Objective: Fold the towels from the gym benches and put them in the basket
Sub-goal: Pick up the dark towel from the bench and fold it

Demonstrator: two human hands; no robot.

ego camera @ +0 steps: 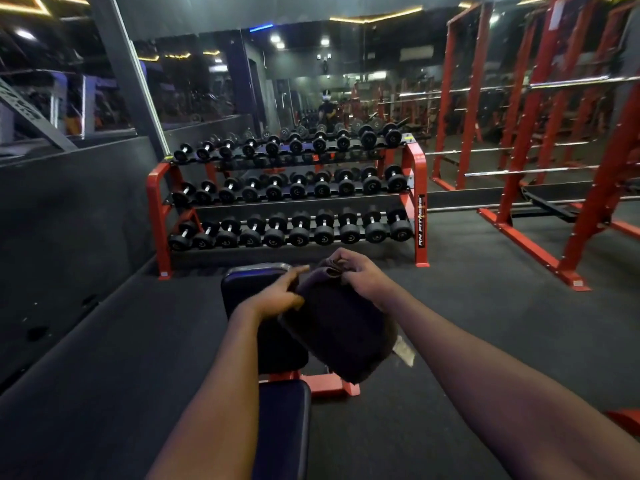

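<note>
A dark folded towel [341, 327] hangs in front of me above a black padded gym bench [256, 282] with a red frame. My right hand [360, 275] grips the towel's upper edge, fingers curled over a bunched fold. My left hand [280, 292] is at the towel's left edge, forefinger stretched along the top and thumb on the cloth. A small pale label dangles from the towel's lower right side. No basket is in view.
A red three-tier dumbbell rack [287, 199] stands just beyond the bench, with a mirror wall behind it. Red squat racks [540, 188] with barbells fill the right side. Dark rubber floor [467, 317] spreads around the bench.
</note>
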